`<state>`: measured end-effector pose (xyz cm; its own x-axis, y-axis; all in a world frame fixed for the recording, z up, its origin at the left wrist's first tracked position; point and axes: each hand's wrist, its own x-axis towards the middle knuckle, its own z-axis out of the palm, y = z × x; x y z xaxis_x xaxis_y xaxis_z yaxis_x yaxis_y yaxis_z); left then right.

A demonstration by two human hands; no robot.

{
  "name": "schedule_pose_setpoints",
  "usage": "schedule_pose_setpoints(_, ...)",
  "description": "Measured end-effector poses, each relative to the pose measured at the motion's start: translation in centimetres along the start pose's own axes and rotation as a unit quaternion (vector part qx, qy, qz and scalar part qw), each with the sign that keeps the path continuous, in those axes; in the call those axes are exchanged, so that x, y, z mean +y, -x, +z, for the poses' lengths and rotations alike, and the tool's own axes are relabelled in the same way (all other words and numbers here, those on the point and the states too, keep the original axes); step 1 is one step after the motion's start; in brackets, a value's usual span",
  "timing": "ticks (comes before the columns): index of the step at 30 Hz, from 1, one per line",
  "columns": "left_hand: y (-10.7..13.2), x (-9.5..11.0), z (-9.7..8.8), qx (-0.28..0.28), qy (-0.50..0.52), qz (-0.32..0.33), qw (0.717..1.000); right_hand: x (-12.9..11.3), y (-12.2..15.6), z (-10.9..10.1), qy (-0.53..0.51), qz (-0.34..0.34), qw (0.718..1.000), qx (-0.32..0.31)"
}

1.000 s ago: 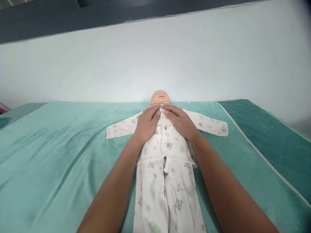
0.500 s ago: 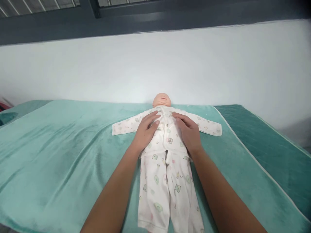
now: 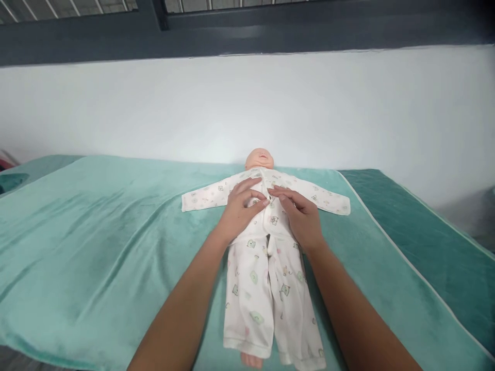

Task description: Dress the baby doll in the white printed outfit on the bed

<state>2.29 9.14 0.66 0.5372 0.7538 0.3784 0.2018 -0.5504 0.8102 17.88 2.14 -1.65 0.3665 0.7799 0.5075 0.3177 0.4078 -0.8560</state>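
Note:
A baby doll (image 3: 259,157) lies on its back, head away from me, in a white printed baby shirt (image 3: 275,220) and matching pants (image 3: 251,293). My left hand (image 3: 245,206) is at the middle of the shirt's chest, thumb and index finger pinched at the front edge. Opposite it, my right hand (image 3: 301,212) has its fingers pressed together on the same front opening, tips almost meeting those of the left. What lies right between the fingertips is too small to make out. One bare doll foot (image 3: 251,360) shows below a pant leg.
A light green blanket (image 3: 96,247) covers the surface under the doll. Along the right lies a darker green strip with a pale edge (image 3: 410,221). Behind stands a white wall (image 3: 247,108) with a dark window frame (image 3: 247,33) above.
Both hands have come inward from the sides of the chest to the shirt's front middle. The left thumb and index finger have closed together there. The view has shifted slightly.

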Motion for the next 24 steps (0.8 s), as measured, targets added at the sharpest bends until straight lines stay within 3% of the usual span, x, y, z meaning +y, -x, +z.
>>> schedule_pose_setpoints(4, -0.1, 0.4, 0.4, 0.023, -0.002, -0.029, 0.999, -0.1, 0.0, 0.3, 0.058, -0.021, 0.998, 0.002)
schedule_pose_setpoints(10, -0.5, 0.9, 1.0, 0.033, -0.038, -0.052, 0.997, -0.1, -0.2, 0.4, 0.117, 0.0, 0.993, 0.001)
schedule_pose_setpoints(16, -0.8, 0.8, 0.4, 0.001, 0.028, -0.09, 0.996, -0.2, -0.2, 0.5, 0.126, -0.005, 0.992, -0.007)
schedule_pose_setpoints(24, -0.5, 0.7, -0.4, -0.038, 0.068, -0.093, 0.993, -0.4, -0.6, -0.2, 0.106, 0.032, 0.991, -0.069)
